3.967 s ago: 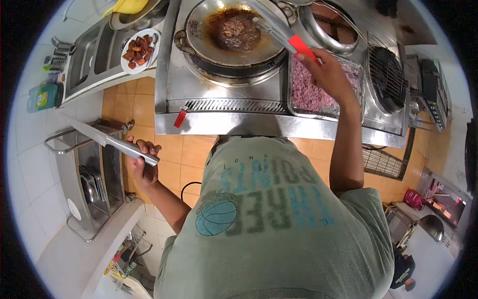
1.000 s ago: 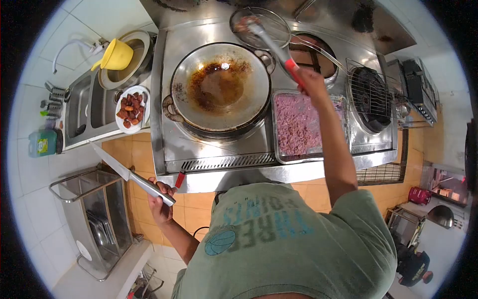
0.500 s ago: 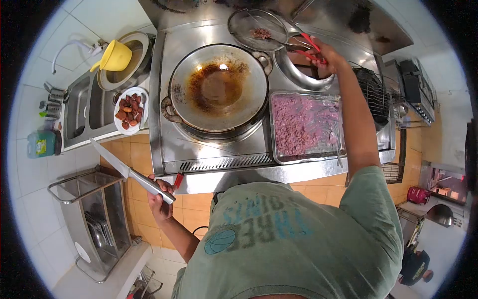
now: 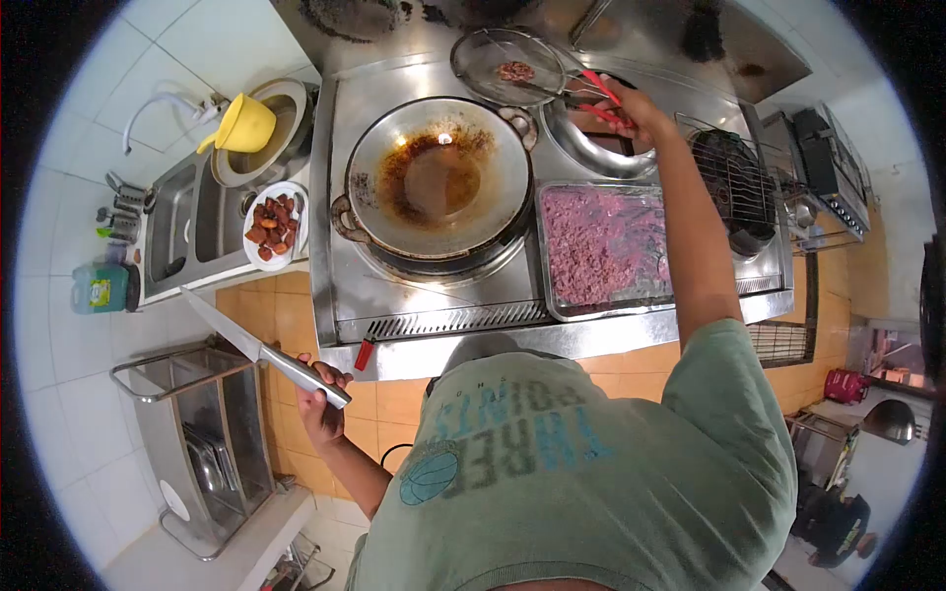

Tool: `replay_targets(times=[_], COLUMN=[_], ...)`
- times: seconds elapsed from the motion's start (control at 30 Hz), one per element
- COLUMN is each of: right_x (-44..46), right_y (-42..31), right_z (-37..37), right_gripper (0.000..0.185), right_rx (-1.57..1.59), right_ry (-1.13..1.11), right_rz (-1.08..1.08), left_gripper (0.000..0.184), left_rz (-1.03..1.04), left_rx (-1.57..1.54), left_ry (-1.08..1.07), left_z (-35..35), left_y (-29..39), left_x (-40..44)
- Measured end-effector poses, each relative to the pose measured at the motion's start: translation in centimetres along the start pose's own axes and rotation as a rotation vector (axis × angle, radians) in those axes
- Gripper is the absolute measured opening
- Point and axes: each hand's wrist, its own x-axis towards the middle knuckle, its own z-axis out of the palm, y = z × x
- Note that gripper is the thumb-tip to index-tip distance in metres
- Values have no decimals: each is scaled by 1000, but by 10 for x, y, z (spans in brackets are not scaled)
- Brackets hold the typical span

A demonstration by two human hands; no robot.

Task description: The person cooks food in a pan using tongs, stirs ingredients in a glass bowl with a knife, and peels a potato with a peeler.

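My left hand (image 4: 322, 399) is closed around the metal handle of a large knife (image 4: 232, 327), whose blade points up and to the left. My right hand (image 4: 636, 113) grips red-handled tongs (image 4: 603, 103), their tips reaching over a round mesh strainer (image 4: 493, 44). A small clump of brownish food (image 4: 515, 71) lies in the strainer. Below my right forearm is a rectangular tray (image 4: 554, 307) of pinkish-purple minced mixture (image 4: 596, 246). Left of it, a wide wok (image 4: 370, 177) with brown oil sits on the stove. A metal ring or pot (image 4: 576, 138) stands under the tongs.
A white plate (image 4: 252, 246) of browned chunks rests by the sink (image 4: 187, 227), near a yellow dipper (image 4: 246, 124). A red lighter (image 4: 365, 354) lies on the stove's front edge. A wire rack (image 4: 729, 172) stands at right, and another person (image 4: 836, 527) is at lower right.
The view has shifted slightly, moving the stove and sink a little right in the picture. The tongs' tips now extend farther over the strainer. Both hands keep their holds.
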Motion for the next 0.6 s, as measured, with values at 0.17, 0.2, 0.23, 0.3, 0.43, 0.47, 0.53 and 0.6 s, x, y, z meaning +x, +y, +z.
replay_targets(times=[0.17, 0.2, 0.23, 0.3, 0.43, 0.47, 0.53, 0.6], right_x=[-50, -58, -70, -117, -222, -256, -289, -319], right_y=[10, 28, 47, 93, 222, 237, 302, 339], right_z=[1, -5, -11, -21, -43, -42, -56, -72], right_gripper=[53, 53, 53, 52, 43, 37, 35, 36], right_rx=[99, 93, 84, 55, -119, -88, -54, -123], right_ry=[-30, 26, 89, 190, 551, 620, 828, 948], right_rz=[-108, -147, -183, -221, -304, -353, -361, -284], left_gripper=[62, 61, 61, 61, 59, 59, 60, 61], left_rz=[-54, -83, -99, -141, -280, -308, -381, -454], left_rx=[131, 171, 201, 226, 247, 254, 204, 190], left_ry=[-57, -99, -119, -185, -350, -382, -449, -497], left_z=[16, 20, 31, 43, 64, 71, 79, 87], left_y=[3, 2, 2, -5, -37, -42, -56, -70], left_x=[6, 8, 9, 12, 9, 9, 11, 11])
